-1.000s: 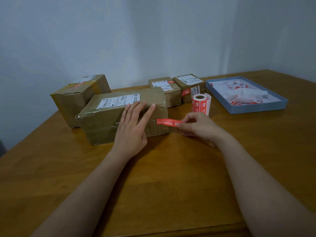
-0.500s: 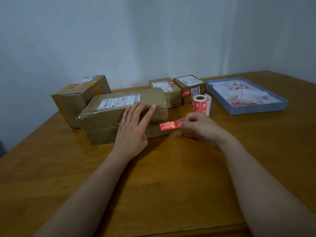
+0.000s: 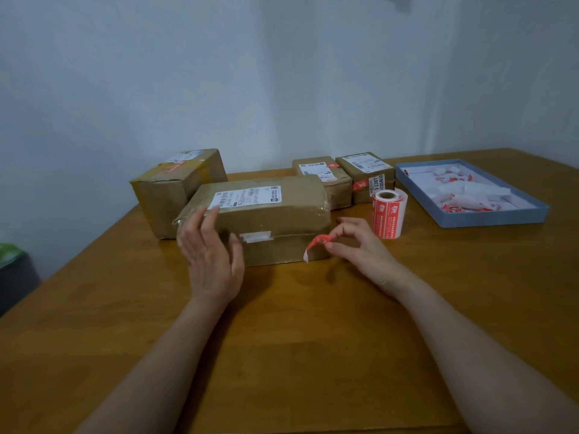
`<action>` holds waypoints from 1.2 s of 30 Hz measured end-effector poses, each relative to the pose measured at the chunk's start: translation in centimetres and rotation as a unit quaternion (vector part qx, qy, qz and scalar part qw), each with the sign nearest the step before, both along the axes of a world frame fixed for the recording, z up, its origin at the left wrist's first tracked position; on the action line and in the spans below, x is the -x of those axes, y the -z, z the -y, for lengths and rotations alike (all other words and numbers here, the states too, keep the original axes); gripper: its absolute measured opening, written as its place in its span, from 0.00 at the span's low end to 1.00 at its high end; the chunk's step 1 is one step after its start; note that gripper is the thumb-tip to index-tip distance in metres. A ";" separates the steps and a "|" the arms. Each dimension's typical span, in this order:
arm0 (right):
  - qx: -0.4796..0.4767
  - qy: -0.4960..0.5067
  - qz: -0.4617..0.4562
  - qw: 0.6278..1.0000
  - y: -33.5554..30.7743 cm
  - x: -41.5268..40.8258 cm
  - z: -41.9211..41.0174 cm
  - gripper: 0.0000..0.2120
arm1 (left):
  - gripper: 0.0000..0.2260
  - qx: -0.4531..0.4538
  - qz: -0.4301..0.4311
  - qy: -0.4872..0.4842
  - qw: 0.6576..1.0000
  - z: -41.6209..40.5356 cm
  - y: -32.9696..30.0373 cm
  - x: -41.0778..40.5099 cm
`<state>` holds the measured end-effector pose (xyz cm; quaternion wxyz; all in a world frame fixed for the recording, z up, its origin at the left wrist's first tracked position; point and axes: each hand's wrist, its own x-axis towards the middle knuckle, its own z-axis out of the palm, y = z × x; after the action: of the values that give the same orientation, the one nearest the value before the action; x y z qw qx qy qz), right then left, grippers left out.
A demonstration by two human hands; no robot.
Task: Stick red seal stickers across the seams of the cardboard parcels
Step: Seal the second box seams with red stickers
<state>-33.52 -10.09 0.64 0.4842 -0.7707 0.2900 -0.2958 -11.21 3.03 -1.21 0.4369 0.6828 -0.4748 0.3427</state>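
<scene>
Head view, near to far: both forearms reach in over the wooden desk [image 3: 282, 355]. Left hand [image 3: 213, 255] has a loose, open grip, fingers fairly straight, fingertips at the near-left top edge of the big parcel [image 3: 266, 217]; can't tell if they actually touch it. Right hand [image 3: 360, 245] pinches a red seal sticker [image 3: 316, 244] between thumb and forefinger, other fingers fanned out. Sticker is curled, white tail hanging down, just in front of the big parcel's near-right corner; contact with the cardboard not clear. Big parcel lies flat, white shipping label on top, a white tape patch on the horizontal seam of its front face. Sticker roll [image 3: 389, 213] stands upright just right of that parcel, behind the right hand. Further back: left parcel [image 3: 175, 189] with a red sticker on its top, then two small parcels [image 3: 322, 180] [image 3: 366, 173] side by side near the wall, each with labels and a red sticker. Far right, well apart from the parcels: shallow blue tray [image 3: 488, 219] holding white and red paper scraps. Dark bin with green top [image 3: 14, 270] at the left edge, beside the desk
</scene>
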 end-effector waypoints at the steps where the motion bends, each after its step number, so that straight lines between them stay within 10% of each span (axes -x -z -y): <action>1: 0.007 -0.003 -0.005 1.000 0.1 -0.1 -0.1 0.05 | 0.23 0.003 -0.022 -0.006 1.000 -0.4 0.1 -0.2; 15: 0.048 -0.024 -0.029 0.998 0.0 -0.5 -1.5 0.04 | 0.25 0.026 -0.398 0.049 0.916 -2.4 -0.1 -1.2; 26: 0.062 0.029 -0.001 0.998 -3.6 -0.9 -2.5 0.03 | 0.23 0.051 -0.364 0.058 0.928 -2.3 -3.2 -0.1; 36: 0.039 0.141 -0.021 0.989 -9.8 -0.9 -3.0 0.21 | 0.22 -0.061 -0.316 -0.040 0.946 -3.6 -10.8 1.1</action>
<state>-32.57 -7.04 10.42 0.4009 -0.7466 0.3943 -0.3556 -12.32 6.59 9.55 0.5078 0.7999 -0.3049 0.0965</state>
